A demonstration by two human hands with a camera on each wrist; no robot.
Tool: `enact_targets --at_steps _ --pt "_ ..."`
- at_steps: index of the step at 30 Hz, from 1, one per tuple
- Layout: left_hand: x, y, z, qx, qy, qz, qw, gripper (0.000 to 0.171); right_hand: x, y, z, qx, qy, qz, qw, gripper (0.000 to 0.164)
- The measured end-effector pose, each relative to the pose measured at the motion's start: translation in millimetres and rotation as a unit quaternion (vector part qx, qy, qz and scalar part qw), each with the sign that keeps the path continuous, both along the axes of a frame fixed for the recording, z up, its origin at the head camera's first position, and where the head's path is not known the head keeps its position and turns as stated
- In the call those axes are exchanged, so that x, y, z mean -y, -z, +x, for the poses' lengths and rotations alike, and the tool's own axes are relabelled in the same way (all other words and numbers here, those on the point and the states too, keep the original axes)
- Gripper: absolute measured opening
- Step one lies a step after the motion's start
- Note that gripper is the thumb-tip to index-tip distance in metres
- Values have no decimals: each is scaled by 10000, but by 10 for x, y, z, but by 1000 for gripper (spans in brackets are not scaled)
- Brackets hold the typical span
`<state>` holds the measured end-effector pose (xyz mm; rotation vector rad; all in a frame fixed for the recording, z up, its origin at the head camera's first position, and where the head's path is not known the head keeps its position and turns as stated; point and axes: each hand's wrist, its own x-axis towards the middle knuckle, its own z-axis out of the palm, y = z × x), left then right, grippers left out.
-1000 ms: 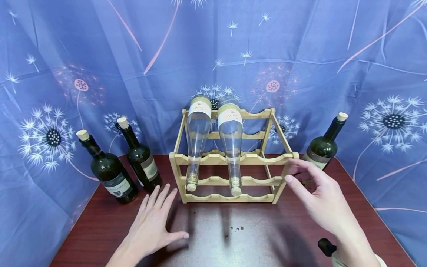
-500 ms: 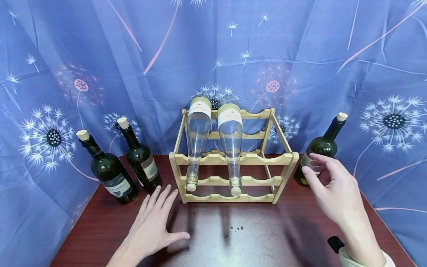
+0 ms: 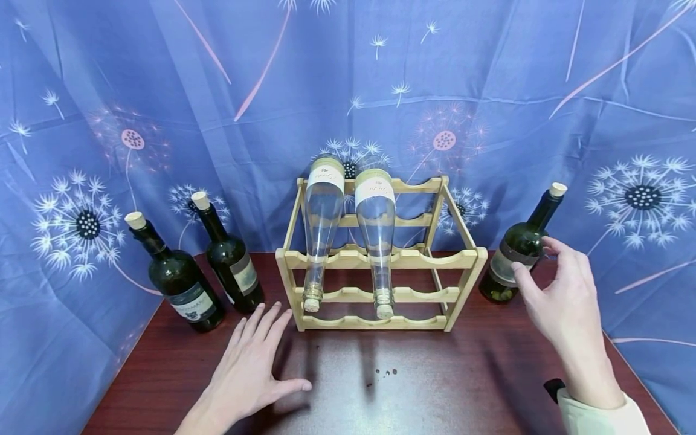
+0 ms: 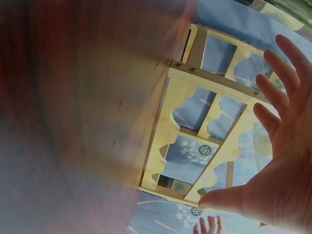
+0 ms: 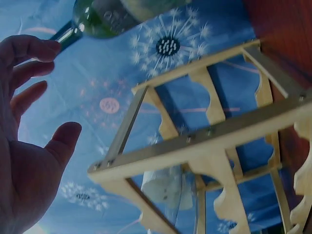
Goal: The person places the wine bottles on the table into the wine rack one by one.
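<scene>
At the right, a corked dark green wine bottle [image 3: 523,241] stands upright on the table. My right hand [image 3: 565,302] is in front of it, thumb and index finger spread apart; in the right wrist view the fingers [image 5: 34,73] hold nothing. My left hand [image 3: 247,362] has its fingers spread over the table, near the left front corner of the wooden wine rack [image 3: 375,261]. On the rack's top tier lie two clear corked bottles, the left bottle [image 3: 324,205] and the right bottle [image 3: 375,211], necks toward me.
Two more corked green bottles stand at the left, an outer bottle [image 3: 182,278] and an inner bottle [image 3: 231,260]. A few small dark specks [image 3: 387,372] dot the dark red table [image 3: 413,399]. A blue patterned curtain [image 3: 348,72] hangs behind and along both sides.
My right hand has moved right, from the rack's right front post to the front of the right green bottle. The left hand has stayed almost still; the bottles and rack have not moved.
</scene>
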<state>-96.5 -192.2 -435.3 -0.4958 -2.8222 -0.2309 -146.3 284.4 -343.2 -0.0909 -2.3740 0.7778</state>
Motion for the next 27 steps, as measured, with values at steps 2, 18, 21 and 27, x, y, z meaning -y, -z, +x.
enact_targets --at_steps 2,18,21,27 --pt "-3 -1 3 -5 0 24 10000 121 -43 14 -42 18 57 -104 9999 69" --pt "-43 -13 61 92 73 167 9998 121 -312 221 -461 697 141 -571 9958 96" --pt "-52 -17 66 114 98 181 9997 121 -330 246 -511 818 118 -653 9944 100" --pt "-74 -15 85 169 139 238 9995 121 -337 265 -600 1022 224 -709 9920 105"
